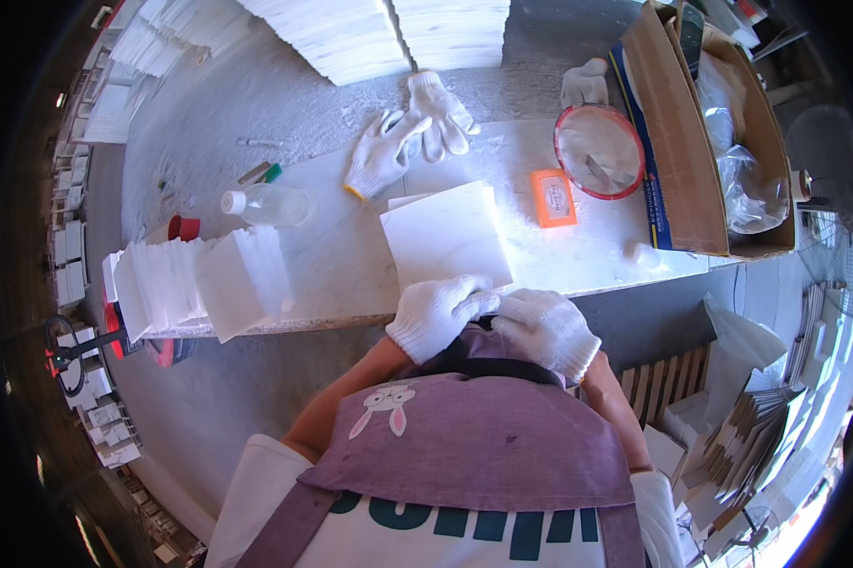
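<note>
My left hand (434,318) and my right hand (548,331), both in white knitted gloves, meet at the near edge of the table, just in front of my body. Their fingers are bent and nearly touch; anything between them is hidden or too small to make out. Just beyond my left hand lies a small stack of white square tiles (443,235), slightly fanned. A spare pair of white gloves (381,156) rests behind it. To the right of the tiles is an orange box (553,199), beside a red-rimmed round container (578,142) with a pale inside.
A row of upright white tiles (161,289) stands at the table's left end, near a clear bottle (280,205) and a red cup (184,228). A cardboard box (687,142) with plastic bags occupies the right end. Tall white stacks (337,38) rise at the back.
</note>
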The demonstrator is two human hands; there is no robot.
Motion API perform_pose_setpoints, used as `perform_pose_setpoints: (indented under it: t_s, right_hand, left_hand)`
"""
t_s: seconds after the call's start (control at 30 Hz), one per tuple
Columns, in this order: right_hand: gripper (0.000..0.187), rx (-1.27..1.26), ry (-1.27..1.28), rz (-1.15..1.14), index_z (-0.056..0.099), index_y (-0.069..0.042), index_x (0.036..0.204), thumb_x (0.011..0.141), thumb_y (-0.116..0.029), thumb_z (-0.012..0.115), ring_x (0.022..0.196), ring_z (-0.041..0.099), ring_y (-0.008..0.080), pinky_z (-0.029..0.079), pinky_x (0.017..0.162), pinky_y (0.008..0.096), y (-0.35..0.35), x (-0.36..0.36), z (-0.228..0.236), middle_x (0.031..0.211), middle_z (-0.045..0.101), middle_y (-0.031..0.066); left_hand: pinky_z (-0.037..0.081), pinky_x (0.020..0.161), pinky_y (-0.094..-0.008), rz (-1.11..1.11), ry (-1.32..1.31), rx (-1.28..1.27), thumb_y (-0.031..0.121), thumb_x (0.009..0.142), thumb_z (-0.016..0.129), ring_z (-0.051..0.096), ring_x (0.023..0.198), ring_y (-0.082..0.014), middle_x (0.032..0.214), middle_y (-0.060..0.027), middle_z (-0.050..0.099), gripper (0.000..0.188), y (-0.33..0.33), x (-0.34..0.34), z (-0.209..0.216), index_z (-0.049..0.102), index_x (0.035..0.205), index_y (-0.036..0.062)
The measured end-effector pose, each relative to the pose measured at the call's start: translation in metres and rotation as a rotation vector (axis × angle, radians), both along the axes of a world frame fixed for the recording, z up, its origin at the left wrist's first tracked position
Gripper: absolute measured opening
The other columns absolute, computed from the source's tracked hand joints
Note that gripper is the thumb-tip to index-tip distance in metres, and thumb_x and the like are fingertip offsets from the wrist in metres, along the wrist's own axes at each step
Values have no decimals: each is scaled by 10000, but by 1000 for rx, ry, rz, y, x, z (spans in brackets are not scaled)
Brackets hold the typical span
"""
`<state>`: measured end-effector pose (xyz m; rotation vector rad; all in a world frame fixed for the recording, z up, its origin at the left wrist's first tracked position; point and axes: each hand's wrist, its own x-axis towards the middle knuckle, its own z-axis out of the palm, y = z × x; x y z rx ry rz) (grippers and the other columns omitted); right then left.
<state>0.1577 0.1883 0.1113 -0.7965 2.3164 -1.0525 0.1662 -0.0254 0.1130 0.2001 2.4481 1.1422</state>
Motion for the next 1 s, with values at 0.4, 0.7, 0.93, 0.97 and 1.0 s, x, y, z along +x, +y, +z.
perform_pose_setpoints:
  t_s: [0.4, 0.7, 0.93, 0.97, 1.0]
  right_hand:
    - [373, 10, 405, -1029, 624, -63, 1297, 926, -99, 646, 986, 658, 196, 540, 838, 304, 98, -43, -42, 1142, 683, 126]
    - [522, -585, -224, -1790, 462, -53, 1448, 952, -99, 618, 682, 420, 54, 387, 595, 223, 127, 35, -96, 839, 535, -42]
    - [558, -699, -297, -1851, 454, -82, 1459, 948, -197, 647, 750, 517, 66, 478, 695, 231, 130, 55, -105, 942, 570, -47]
    - [553, -699, -293, -1866, 458, -76, 1456, 949, -195, 643, 748, 526, 64, 473, 684, 232, 130, 61, -105, 937, 585, -39]
    - [555, -731, -306, -1883, 459, -61, 1452, 946, -192, 645, 730, 524, 62, 463, 670, 230, 135, 69, -113, 893, 583, -35]
  left_hand:
    - [520, 803, -393, 227, 479, -65, 183, 909, 654, 675, 924, -318, 1065, -148, 706, 264, -29, -7, -10, 689, 1140, 60]
    - [529, 812, -368, 38, 366, -52, 190, 858, 719, 681, 918, -286, 1049, -124, 713, 297, 23, 7, -18, 697, 1121, 55]
    - [506, 770, -378, -411, 571, 0, 284, 832, 721, 661, 816, -207, 968, -59, 699, 295, 128, -52, -23, 688, 1082, 132]
    - [505, 773, -383, -464, 644, -14, 300, 829, 719, 654, 824, -209, 974, -49, 687, 305, 148, -56, -31, 683, 1086, 140]
    - [505, 776, -388, -516, 715, -26, 315, 826, 716, 648, 832, -212, 980, -38, 676, 315, 168, -59, -39, 678, 1089, 148]
